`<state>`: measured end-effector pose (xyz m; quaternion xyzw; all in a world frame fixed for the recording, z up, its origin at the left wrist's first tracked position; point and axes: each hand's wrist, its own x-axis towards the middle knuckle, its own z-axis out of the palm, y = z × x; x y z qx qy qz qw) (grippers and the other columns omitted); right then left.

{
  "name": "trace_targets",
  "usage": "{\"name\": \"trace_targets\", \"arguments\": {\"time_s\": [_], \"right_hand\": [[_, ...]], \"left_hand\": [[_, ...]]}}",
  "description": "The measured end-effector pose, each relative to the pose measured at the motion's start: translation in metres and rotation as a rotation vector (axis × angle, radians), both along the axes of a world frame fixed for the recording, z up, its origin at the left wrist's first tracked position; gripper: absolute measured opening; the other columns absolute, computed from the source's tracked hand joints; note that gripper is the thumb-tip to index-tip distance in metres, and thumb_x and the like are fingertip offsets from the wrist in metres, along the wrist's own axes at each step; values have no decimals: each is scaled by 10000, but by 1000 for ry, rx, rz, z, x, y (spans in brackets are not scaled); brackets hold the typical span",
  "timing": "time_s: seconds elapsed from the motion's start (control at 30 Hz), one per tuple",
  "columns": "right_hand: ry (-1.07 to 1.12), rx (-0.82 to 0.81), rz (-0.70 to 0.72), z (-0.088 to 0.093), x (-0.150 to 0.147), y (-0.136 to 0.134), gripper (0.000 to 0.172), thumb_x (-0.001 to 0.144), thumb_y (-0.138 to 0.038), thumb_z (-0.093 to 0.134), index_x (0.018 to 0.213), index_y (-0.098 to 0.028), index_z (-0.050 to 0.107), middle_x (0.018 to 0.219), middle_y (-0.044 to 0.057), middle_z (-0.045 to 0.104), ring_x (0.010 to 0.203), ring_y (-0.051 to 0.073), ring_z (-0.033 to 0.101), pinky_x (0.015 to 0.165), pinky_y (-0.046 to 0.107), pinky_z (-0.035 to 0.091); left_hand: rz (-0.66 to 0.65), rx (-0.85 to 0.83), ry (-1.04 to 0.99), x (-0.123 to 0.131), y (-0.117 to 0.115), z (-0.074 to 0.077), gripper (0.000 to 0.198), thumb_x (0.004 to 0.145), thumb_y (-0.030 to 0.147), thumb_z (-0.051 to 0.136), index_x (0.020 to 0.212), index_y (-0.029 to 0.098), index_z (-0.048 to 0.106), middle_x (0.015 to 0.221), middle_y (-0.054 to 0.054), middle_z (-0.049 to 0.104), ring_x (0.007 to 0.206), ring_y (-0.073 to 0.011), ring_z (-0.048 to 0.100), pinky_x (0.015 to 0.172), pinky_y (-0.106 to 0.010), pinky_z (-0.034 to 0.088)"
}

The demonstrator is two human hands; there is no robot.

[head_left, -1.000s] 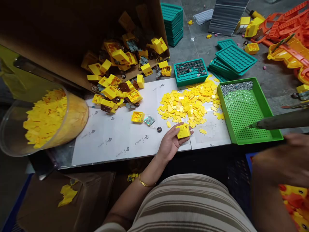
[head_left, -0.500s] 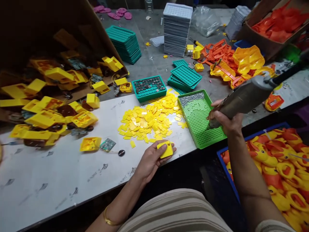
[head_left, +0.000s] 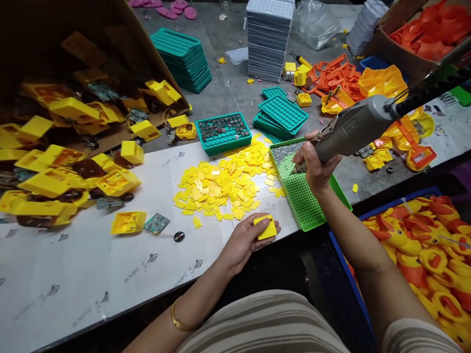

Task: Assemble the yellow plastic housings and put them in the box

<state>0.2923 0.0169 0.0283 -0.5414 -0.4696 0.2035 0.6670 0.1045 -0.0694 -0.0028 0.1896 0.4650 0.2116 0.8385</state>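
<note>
we pinch a small yellow case (head_left: pixel 268 228) in our left grip (head_left: pixel 243 241), thumb across its upper face, near the front edge of the surface (head_left: pixel 95 264). our right grip (head_left: pixel 317 166) is wrapped around a grey driver (head_left: pixel 355 126), its tip pointing down into the green tray (head_left: pixel 307 201), near the small metal pieces (head_left: pixel 286 152); we cannot tell whether it touches them. beyond the yellow case lies a heap of yellow tabs (head_left: pixel 221 189), with a circuit board (head_left: pixel 157 223) to its left.
</note>
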Motion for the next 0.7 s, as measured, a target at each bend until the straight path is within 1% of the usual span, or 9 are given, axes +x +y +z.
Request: {"name": "trace_targets", "arguments": {"time_s": [0.1, 0.23, 0.4, 0.53, 0.6, 0.7], "right_hand": [[-12, -38, -7, -2, -2, 2, 383, 744, -615, 522, 884, -268, 442, 481, -75, 379, 385, 127, 411, 474, 313, 431], [-9, -30, 16, -4, -3, 2, 371, 738, -602, 540, 881, -275, 437, 482, -74, 382, 382, 130, 410, 449, 308, 422], [-56, -73, -23, -4, -3, 2, 396, 761, -634, 500, 879, -257, 473, 478, -60, 387, 380, 135, 425, 449, 321, 431], [-67, -51, 11, -6, -4, 2, 394, 769, -640, 514, 857, -257, 500, 514, -41, 437, 389, 133, 434, 444, 318, 435], [-95, -59, 39, -7, -3, 1, 400, 771, -633, 524, 907, -257, 516, 555, -26, 474, 408, 138, 452, 459, 325, 450], [-151, -80, 57, -3, -2, -3, 469, 782, -636, 517, 1067, -263, 500, 588, -20, 499, 434, 151, 478, 484, 334, 471]], "left_hand": [[15, -14, -10, -1, 2, 0, 330, 757, 312, 732, 1006, 156, 581, 992, -110, 717, 935, -207, 701, 787, -269, 561], [27, -18, -28, -2, 3, -2, 325, 757, 299, 733, 1007, 155, 583, 1008, -116, 714, 939, -214, 701, 775, -268, 568], [55, -41, -46, -1, 4, -2, 336, 764, 276, 726, 1034, 147, 573, 1010, -126, 711, 942, -224, 703, 743, -253, 581], [76, -55, -35, 0, 5, 1, 295, 801, 241, 681, 1047, 131, 562, 1005, -138, 709, 941, -231, 704, 732, -248, 586], [77, -49, -19, 1, 6, 3, 275, 819, 237, 657, 1049, 122, 560, 1007, -150, 708, 940, -236, 704, 723, -245, 586], [75, -41, 0, 3, 5, 4, 272, 815, 237, 663, 1040, 115, 570, 981, -150, 710, 913, -234, 710, 703, -243, 585]]}}
